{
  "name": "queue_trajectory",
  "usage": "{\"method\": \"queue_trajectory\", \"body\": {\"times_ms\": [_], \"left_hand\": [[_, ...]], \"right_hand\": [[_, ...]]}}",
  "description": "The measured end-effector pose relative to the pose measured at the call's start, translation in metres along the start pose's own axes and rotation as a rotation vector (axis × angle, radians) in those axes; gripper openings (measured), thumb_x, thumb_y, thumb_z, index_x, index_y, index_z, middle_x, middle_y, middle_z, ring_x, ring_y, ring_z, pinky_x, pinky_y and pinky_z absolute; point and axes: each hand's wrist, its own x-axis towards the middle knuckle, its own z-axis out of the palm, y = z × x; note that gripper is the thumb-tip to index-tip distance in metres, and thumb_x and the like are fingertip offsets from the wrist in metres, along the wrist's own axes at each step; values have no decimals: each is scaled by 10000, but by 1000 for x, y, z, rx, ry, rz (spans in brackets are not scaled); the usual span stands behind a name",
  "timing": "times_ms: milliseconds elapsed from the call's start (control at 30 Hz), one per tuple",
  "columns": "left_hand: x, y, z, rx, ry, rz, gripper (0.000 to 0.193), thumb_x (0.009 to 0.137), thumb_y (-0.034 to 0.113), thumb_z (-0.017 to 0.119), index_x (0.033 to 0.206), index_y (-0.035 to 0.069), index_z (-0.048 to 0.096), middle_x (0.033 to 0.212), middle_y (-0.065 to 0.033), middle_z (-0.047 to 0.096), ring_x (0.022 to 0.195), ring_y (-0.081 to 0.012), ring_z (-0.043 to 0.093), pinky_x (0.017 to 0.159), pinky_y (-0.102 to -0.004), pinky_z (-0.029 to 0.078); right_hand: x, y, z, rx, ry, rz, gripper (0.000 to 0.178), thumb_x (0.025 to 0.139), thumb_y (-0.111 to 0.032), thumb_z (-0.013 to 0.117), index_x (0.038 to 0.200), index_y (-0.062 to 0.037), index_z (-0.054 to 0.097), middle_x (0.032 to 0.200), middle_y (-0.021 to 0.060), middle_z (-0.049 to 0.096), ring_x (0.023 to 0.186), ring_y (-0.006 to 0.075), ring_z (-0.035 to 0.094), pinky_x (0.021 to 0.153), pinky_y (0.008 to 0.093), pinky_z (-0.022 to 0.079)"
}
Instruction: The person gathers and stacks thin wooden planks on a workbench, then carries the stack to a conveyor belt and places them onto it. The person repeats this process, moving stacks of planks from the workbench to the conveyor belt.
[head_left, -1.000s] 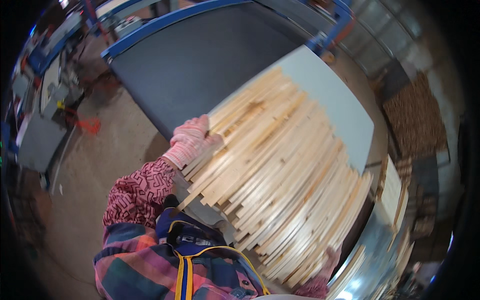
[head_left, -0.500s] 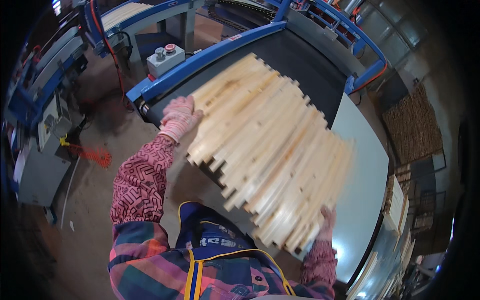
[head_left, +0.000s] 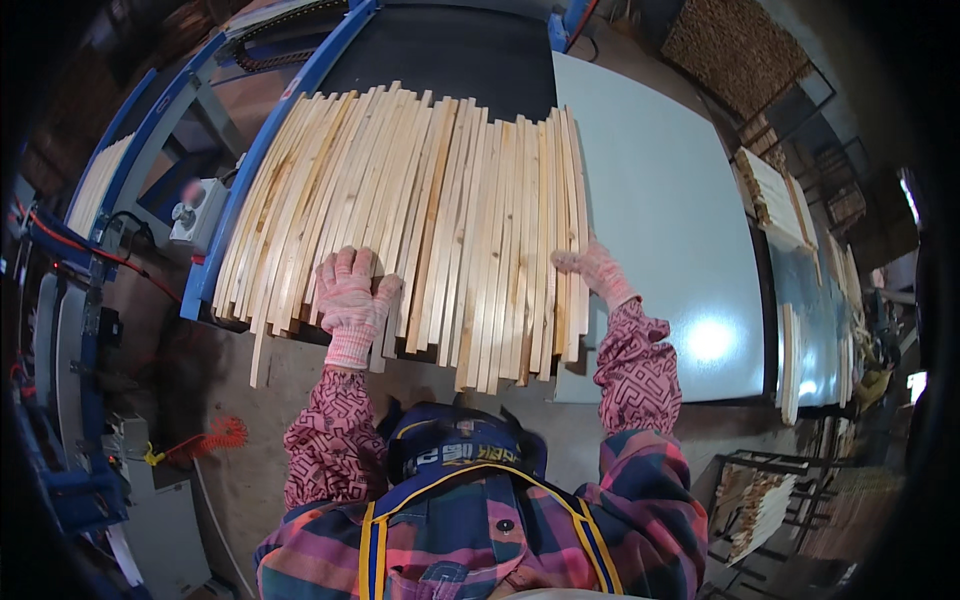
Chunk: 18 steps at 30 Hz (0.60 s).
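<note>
A wide row of pale wooden strips point(head_left: 470, 220) lies side by side on a black conveyor belt point(head_left: 450, 50), their near ends uneven. My left hand point(head_left: 352, 295), in a pink-and-white knitted glove, rests flat on top of the strips left of their middle, fingers spread. At the row's right edge is my right hand point(head_left: 597, 272), gloved alike. Its thumb reaches over the outermost strips while the fingers stretch along their outer side. Both forearms wear patterned pink sleeve covers.
A smooth pale grey tabletop point(head_left: 670, 230) adjoins the belt on the right. A blue frame rail point(head_left: 255, 170) and a control box point(head_left: 198, 215) border the left. Stacked wood point(head_left: 775, 200) stands beyond the tabletop. A red coiled hose point(head_left: 225, 437) hangs at lower left.
The strips, earlier tilted and held between both hands at their sides, now lie on the belt. My left hand has moved onto their top. The view has turned.
</note>
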Motion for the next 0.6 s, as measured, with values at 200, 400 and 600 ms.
{"method": "queue_trajectory", "body": {"times_ms": [200,400,600], "left_hand": [[-122,46,47,-224,197,-128,494,790,318,767,1211,86,650,1283,-122,599,1235,-325,510,1039,-417,440],[-177,-65,-16,41,379,-226,389,828,239,726,1178,79,669,1250,-114,626,1224,-305,528,1042,-411,430],[-143,-143,-75,79,319,-573,353,882,321,618,1184,143,659,1246,-68,629,1213,-282,531,1041,-386,418]], "right_hand": [[-43,112,-69,536,107,214,505,924,-188,629,1321,67,448,1157,162,665,1107,222,611,942,338,519],[-80,109,-92,-753,306,-369,329,888,-253,585,1154,-69,646,1076,159,661,1067,330,594,934,430,480],[-126,107,-143,-1122,195,-18,585,829,-499,659,1192,-44,601,1156,230,594,1056,413,561,916,487,442]]}}
